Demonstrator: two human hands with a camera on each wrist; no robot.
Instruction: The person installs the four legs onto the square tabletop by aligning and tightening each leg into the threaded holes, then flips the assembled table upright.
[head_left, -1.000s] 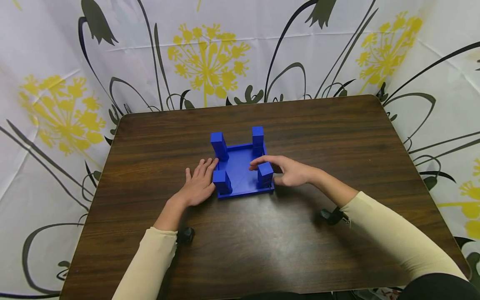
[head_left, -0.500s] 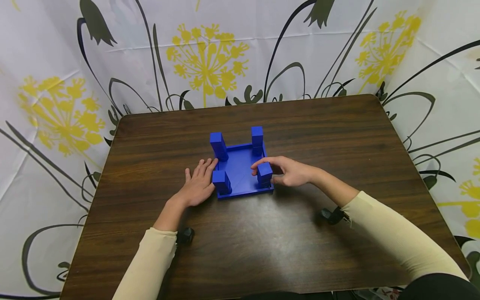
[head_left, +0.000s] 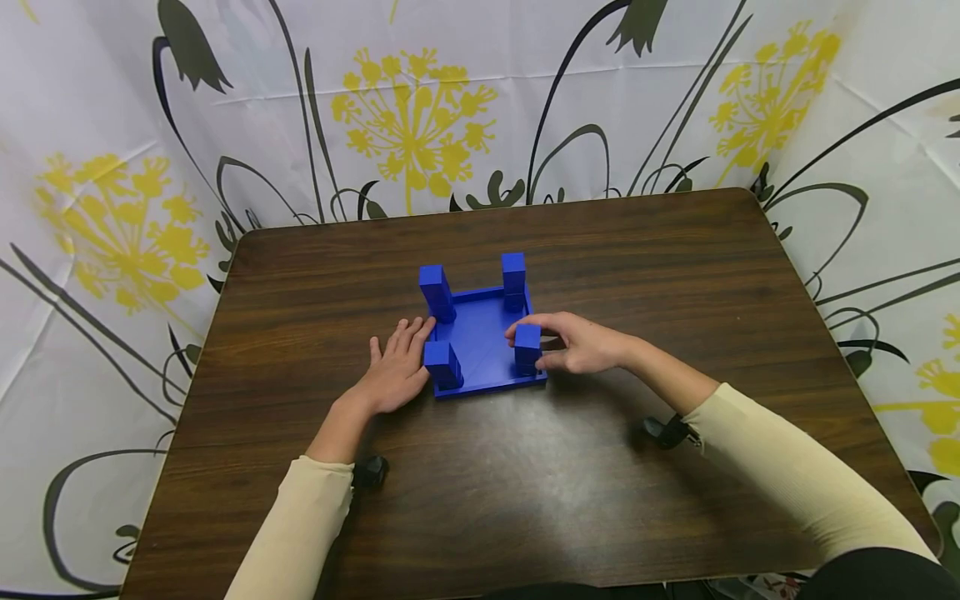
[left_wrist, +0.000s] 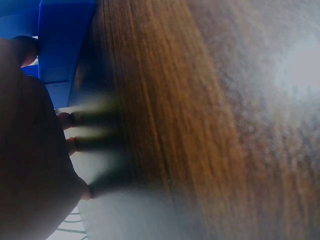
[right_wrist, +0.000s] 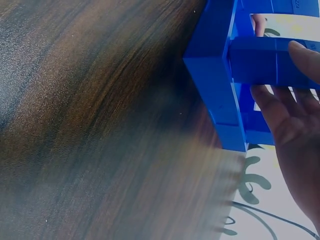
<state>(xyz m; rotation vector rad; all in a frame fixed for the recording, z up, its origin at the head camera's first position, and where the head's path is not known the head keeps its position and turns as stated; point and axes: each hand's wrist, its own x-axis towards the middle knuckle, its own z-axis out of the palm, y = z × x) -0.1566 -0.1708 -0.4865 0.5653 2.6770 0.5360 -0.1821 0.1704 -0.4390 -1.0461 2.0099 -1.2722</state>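
A shallow blue square tray [head_left: 480, 337] with a low rim sits at the middle of the table. Blue block stacks stand upright at its corners. My right hand [head_left: 581, 342] holds the near right stack [head_left: 528, 352] from the right, thumb on the near side and fingers round the far side. In the right wrist view, seams show across that stack [right_wrist: 254, 62]. My left hand [head_left: 396, 371] lies with fingers extended along the tray's left side, beside the near left stack [head_left: 444, 367]. In the left wrist view the hand [left_wrist: 32, 145] is dark and its hold is partly hidden.
Two more blue stacks stand at the far left [head_left: 437, 293] and far right [head_left: 513, 279] corners of the tray. The brown wood-grain table [head_left: 637, 267] extends all round it. A white curtain [head_left: 300, 108] with yellow and grey flowers hangs behind.
The near right stack has turned from a slant to nearly square with the tray, and the right fingers have shifted slightly with it. The left hand stays in place.
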